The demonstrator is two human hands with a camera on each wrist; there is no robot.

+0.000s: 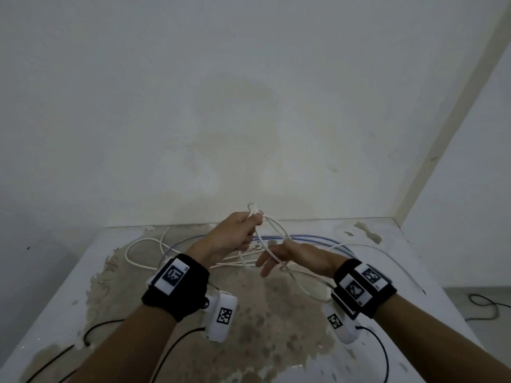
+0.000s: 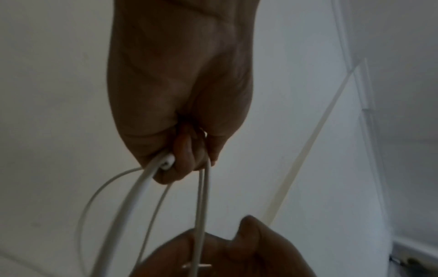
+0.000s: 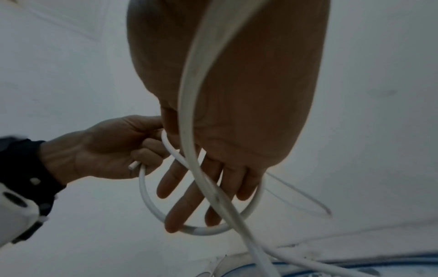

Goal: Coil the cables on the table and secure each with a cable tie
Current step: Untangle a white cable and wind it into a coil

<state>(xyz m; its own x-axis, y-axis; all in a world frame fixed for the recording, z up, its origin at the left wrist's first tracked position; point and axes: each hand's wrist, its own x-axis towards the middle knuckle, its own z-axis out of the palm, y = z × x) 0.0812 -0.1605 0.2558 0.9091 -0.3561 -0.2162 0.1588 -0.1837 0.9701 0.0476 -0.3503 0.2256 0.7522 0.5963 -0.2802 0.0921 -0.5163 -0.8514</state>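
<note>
Clearly the left hand [image 1: 235, 233] is the anchor of the work: raised above the table [image 1: 414, 272], it clenches round the gathered loops of the white cable [image 1: 272, 230], its cut end poking out below the curled fingers [image 3: 144, 155] in the right wrist view. Holding the turns bunched in one fist probably keeps the coil from springing apart while more length is added. The right hand [image 1: 287, 255], just beside the left and lower, lies slack with straight fingers passed through a loop; the cable drapes over its back and grips nothing. This looks like guiding the next turn rather than pulling.

Behind the left hand, a blue cable [image 1: 318, 240] sweeps across the table, and more white cable trails away toward the table's left and right edges. Those loose lengths cross one another under the hands, so they may snag as the coil grows. No cable tie can be made out with certainty. Thin black leads [image 1: 177, 344] run from the wrist cameras near the table's front.
</note>
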